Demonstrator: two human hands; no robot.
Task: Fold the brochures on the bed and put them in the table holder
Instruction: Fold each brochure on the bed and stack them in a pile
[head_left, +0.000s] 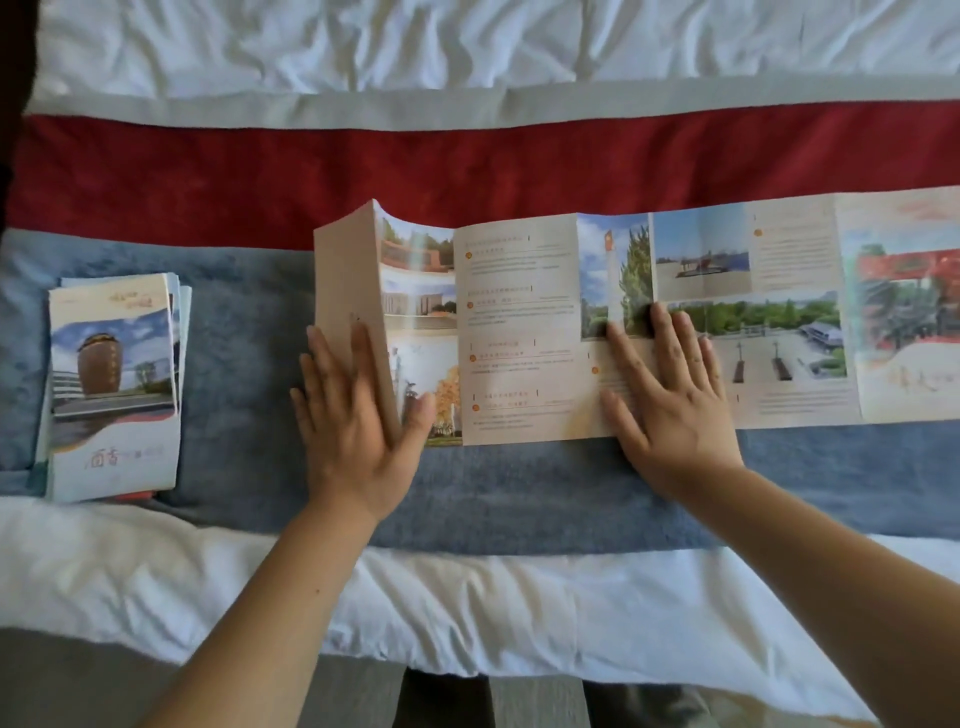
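Observation:
A long multi-panel brochure (519, 332) lies unfolded across the bed, reaching to the right edge of the view. Its leftmost panel is lifted and folding over. My left hand (358, 415) holds that raised panel, fingers behind it and thumb on the printed side. My right hand (670, 395) lies flat with spread fingers on the middle panels, pressing them down. A stack of folded brochures (114, 384) rests on the bed at the left. No table holder is in view.
The bed carries a runner with a blue band (519, 493) under the brochures and a red band (467, 166) behind them. White bedding (363, 47) lies beyond, and a white sheet edge (467, 608) runs along the near side.

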